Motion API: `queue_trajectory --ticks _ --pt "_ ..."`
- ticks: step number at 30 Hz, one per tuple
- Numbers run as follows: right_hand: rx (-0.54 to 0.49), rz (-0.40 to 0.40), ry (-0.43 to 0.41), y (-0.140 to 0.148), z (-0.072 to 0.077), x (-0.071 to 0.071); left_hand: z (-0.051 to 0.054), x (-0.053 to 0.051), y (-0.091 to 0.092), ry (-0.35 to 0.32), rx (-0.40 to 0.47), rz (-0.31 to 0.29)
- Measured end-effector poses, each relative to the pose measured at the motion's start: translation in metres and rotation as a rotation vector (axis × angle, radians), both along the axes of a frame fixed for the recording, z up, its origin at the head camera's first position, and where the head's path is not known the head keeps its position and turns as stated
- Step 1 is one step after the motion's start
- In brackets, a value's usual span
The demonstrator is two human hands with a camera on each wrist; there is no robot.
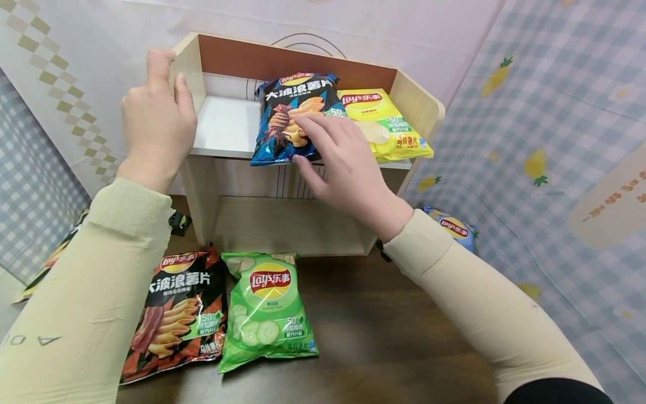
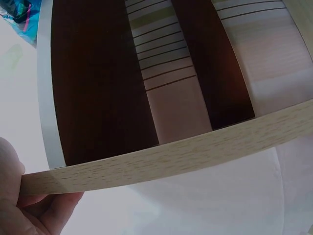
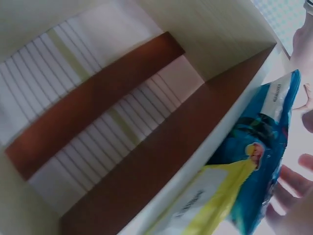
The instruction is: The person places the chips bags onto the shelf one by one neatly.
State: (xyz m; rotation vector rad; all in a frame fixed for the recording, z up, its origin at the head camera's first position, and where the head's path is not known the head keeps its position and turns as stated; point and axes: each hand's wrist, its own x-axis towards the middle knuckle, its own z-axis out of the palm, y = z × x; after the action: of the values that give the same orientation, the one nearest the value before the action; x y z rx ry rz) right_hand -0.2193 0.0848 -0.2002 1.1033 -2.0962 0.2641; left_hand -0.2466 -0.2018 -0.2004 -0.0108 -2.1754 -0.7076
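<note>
My left hand holds the upper left side panel of a small wooden shelf. In the left wrist view its thumb and fingers lie on either side of the panel's edge. On the top shelf a black and blue chip bag leans beside a yellow chip bag. Loosely extended, the fingers of my right hand lie over the front of the black bag and hide part of it. That hand holds nothing in a grip. The right wrist view shows both bags at the shelf edge.
A red and black chip bag and a green chip bag lie on the dark wooden table before the shelf. A blue chip bag stands to the right, partly behind my sleeve. Another bag shows at far left.
</note>
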Motion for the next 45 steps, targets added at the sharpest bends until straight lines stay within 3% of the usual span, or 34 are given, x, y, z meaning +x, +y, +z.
queue_trajectory --ticks 5,10,18,21,25,29,32,37,41,45 --pt "-0.117 0.113 0.136 0.025 -0.008 0.003 0.001 0.0 -0.001 0.003 0.003 -0.003" --pt "-0.175 0.113 0.148 0.056 -0.023 0.005 0.0 0.002 -0.002 -0.013 0.007 0.005" --pt "-0.447 0.186 0.211 0.099 -0.048 0.011 0.0 0.001 -0.005 0.019 0.003 0.002" --pt "-0.51 0.167 0.229 0.115 -0.058 0.006 0.0 0.001 -0.006 0.016 0.009 0.004" --pt "-0.521 0.068 0.211 0.145 -0.077 -0.01 0.0 0.002 -0.006 0.006 0.007 0.006" --pt "-0.502 -0.079 0.132 0.178 -0.098 -0.024 0.0 0.001 -0.005 0.006 0.002 0.006" --pt "-0.483 -0.193 0.056 0.198 -0.11 -0.03 -0.001 0.001 -0.004 0.015 -0.002 0.006" --pt "-0.479 -0.313 -0.06 0.22 -0.124 -0.035 -0.001 0.002 -0.004 0.027 -0.004 0.006" --pt "-0.449 -0.449 -0.196 0.23 -0.132 -0.037 -0.001 0.003 -0.004 0.027 -0.009 0.01" --pt "-0.402 -0.642 -0.394 0.239 -0.143 -0.038 0.0 0.002 -0.004 0.003 -0.006 0.013"
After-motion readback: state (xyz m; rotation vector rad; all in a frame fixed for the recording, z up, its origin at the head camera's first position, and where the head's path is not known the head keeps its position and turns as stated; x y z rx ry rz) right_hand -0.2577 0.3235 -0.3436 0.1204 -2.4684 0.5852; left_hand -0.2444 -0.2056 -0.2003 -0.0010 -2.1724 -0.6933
